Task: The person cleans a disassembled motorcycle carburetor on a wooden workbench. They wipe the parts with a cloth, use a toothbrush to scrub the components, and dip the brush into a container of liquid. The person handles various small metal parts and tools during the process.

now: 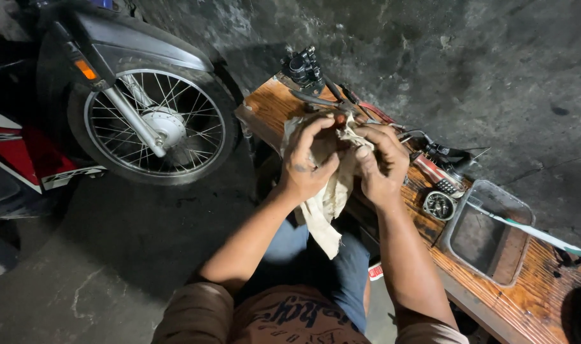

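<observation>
The fingers (316, 130) of the left hand (309, 162) curl tight over a dirty rag (328, 197), pinching its top. The right hand (382, 165) closes its fingers (370, 143) on the same rag from the other side; whatever is wrapped inside is hidden. The rag hangs down between the forearms, above the knees and just in front of the desk (532, 299). Behind the hands, pliers (332, 99) and a black part (303, 67) lie on the desk. To the right sit a round metal part (439, 205) and a grey tray (488, 232). To the left, on the floor (112, 255), stands a motorbike wheel (156, 124).
</observation>
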